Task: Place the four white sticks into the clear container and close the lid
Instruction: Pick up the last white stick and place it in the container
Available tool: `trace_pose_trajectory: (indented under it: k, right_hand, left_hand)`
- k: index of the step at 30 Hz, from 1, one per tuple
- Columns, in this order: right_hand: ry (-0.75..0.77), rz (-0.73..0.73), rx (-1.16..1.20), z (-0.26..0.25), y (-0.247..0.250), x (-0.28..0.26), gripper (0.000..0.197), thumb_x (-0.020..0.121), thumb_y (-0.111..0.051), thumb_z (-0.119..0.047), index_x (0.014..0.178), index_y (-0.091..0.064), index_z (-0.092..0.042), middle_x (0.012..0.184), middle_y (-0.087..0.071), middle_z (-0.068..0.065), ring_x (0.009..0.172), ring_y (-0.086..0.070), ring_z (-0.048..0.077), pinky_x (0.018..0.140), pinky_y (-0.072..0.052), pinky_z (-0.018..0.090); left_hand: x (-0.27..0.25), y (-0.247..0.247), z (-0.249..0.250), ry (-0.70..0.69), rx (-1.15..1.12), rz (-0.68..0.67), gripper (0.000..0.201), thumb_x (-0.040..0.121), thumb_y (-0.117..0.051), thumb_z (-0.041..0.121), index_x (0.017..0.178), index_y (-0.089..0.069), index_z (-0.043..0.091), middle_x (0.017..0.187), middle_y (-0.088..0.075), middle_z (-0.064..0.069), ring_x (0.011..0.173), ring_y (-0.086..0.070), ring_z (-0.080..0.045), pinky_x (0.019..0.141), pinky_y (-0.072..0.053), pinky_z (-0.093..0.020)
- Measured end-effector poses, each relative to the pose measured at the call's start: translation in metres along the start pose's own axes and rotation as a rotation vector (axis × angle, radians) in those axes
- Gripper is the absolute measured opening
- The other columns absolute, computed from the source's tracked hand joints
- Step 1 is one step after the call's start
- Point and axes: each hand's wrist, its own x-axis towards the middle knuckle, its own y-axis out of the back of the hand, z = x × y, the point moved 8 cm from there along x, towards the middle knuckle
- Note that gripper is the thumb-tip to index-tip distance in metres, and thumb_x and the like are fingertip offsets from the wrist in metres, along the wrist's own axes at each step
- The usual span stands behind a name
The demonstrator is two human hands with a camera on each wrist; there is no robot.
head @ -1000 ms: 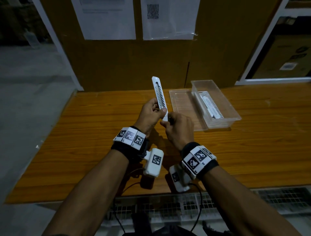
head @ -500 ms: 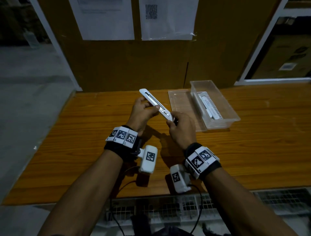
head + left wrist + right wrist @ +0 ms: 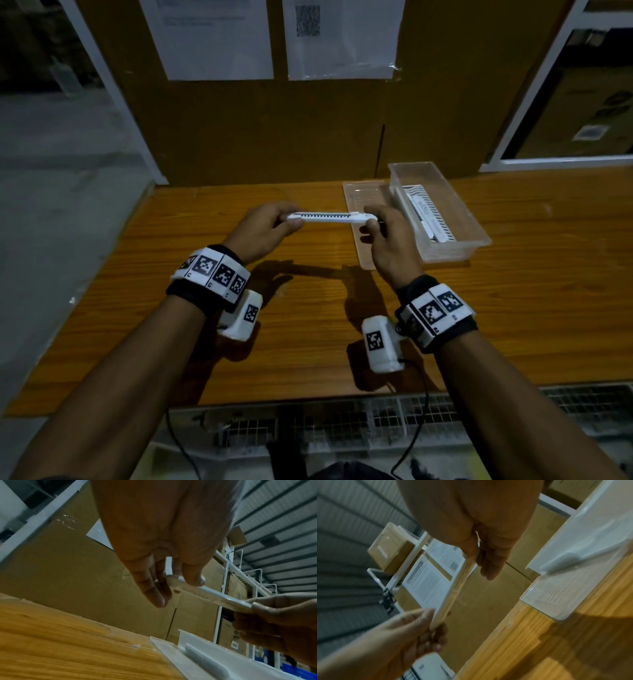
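Pinching one white stick (image 3: 330, 217) at its two ends, the left hand (image 3: 265, 229) has thumb and fingertips on the left tip and the right hand (image 3: 388, 236) grips the right tip. The stick hangs level above the wooden table (image 3: 205, 342), mid-frame, its long axis running left to right across the picture, toothed face up. Just right of the right hand lies one flat clear lid (image 3: 363, 198) on the table, and touching its right edge stands one clear container (image 3: 459, 219), open. Inside it lie more white sticks (image 3: 430, 219), lengthwise along the box, pointing toward the upper left; stacked too closely to count.
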Motion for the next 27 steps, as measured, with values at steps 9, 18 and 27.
trace_pose_trajectory:
  k: [9,18,27]
  right_hand:
    - [-0.122,0.120,0.403,-0.006,0.010,0.004,0.040,0.098,-0.045,-0.002,0.137,-0.043,-0.011,0.114,-0.056,0.002,0.103,-0.061,0.019,0.084,-0.056,0.031]
    - [-0.126,0.017,0.601,-0.015,-0.006,0.000,0.008,0.091,-0.059,0.001,0.097,-0.059,-0.004,0.097,-0.066,0.013,0.095,-0.067,0.024,0.079,-0.058,0.032]
    - [0.072,0.145,-0.106,-0.033,0.004,-0.002,0.019,0.090,-0.064,-0.017,0.108,-0.058,-0.011,0.103,-0.064,0.002,0.096,-0.060,0.016,0.076,-0.046,0.025]
  left_hand:
    - [-0.005,-0.022,0.019,-0.055,0.251,-0.095,0.024,0.094,-0.053,0.035,0.102,-0.058,0.013,0.085,-0.059,-0.001,0.071,-0.054,-0.016,0.061,-0.046,-0.036]
    - [0.002,-0.028,0.035,-0.085,0.137,-0.058,0.020,0.093,-0.054,0.039,0.099,-0.057,0.020,0.086,-0.063,-0.002,0.076,-0.060,-0.019,0.071,-0.052,-0.049]
    - [0.011,-0.024,0.014,0.030,0.490,-0.056,0.049,0.097,-0.041,0.047,0.138,-0.042,0.020,0.143,-0.046,-0.002,0.130,-0.043,-0.022,0.100,-0.039,-0.040]
